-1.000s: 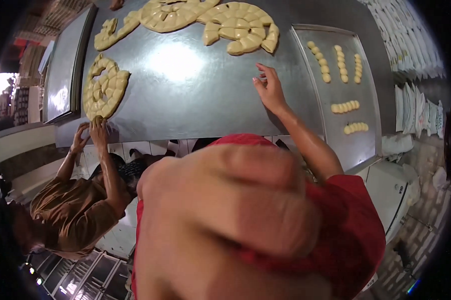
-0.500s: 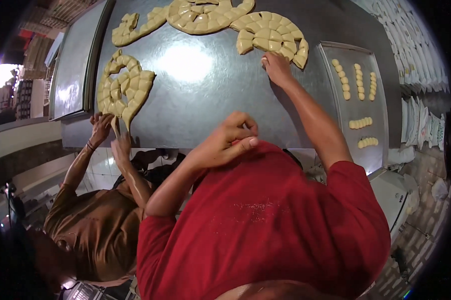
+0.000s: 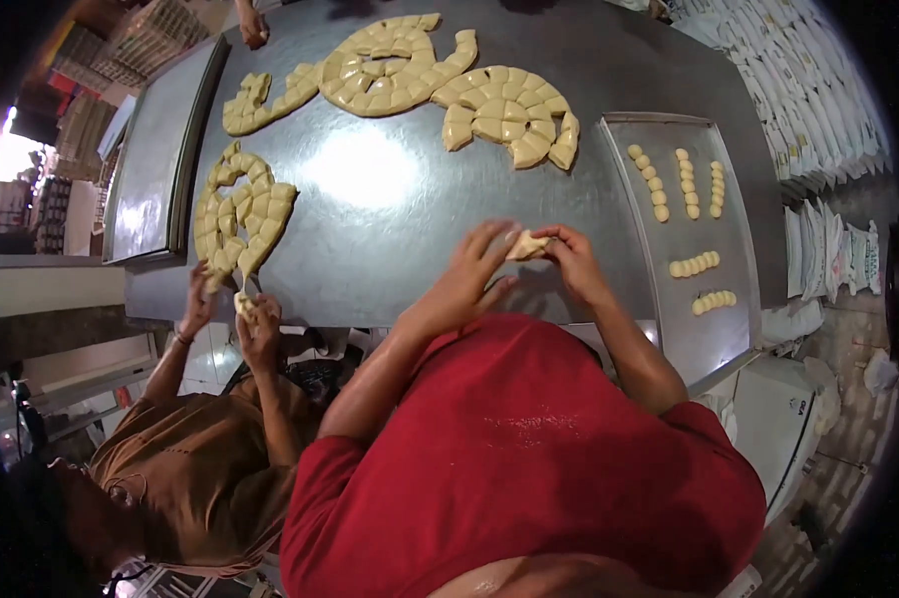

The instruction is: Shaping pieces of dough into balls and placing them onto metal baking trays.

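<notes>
A small torn piece of pale dough (image 3: 527,246) is pinched in my right hand (image 3: 581,267), above the near part of the metal table. My left hand (image 3: 469,271) is at the left side of that piece, fingers spread and slightly blurred; whether its fingertips touch the dough I cannot tell. Ahead of both hands lies a fan-shaped slab of dough (image 3: 506,103), scored into small blocks, with a ragged near edge. It joins a round scored slab (image 3: 370,75) farther back.
To the right, a metal tray (image 3: 657,284) holds several short rows of dough balls. On the left, a co-worker's hands (image 3: 258,324) handle dough beside another scored slab (image 3: 270,206). Metal trays (image 3: 160,149) stand at the table's left edge. Another person's hand (image 3: 253,28) shows at the far edge.
My right hand has come back from the fan-shaped slab with a dough piece. My left hand has opened its curled fingers beside it. A hand has appeared at the far edge.
</notes>
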### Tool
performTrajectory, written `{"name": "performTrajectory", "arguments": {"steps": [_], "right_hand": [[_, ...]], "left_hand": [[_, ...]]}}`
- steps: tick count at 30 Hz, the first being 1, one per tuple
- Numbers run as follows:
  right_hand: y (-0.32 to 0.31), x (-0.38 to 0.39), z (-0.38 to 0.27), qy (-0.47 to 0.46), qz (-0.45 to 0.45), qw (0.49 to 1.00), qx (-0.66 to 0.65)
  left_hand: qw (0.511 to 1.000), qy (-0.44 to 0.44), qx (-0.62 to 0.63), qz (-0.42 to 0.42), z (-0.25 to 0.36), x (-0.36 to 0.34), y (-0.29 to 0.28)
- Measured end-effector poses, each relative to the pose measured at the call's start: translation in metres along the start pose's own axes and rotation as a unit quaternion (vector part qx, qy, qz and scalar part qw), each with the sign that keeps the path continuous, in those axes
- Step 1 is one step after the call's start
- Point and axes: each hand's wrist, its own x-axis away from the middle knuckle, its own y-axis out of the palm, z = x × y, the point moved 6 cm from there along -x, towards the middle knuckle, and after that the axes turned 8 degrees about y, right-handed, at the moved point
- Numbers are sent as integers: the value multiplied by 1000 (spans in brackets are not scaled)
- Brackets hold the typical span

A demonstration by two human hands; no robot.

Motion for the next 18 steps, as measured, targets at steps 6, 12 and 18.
{"name": "performTrajectory", "arguments": {"steps": [6, 12, 18], "right_hand": [[7, 35, -37, -70, -51, 993, -75], [11, 35, -53, -99, -94, 976, 172], [8, 66, -35, 49, -268, 949, 158]], "left_hand": [[998, -45, -15, -49, -33, -17, 64], [977, 71, -196, -43, 8, -59, 44], [969, 135, -185, -87, 44, -47, 42]]}}
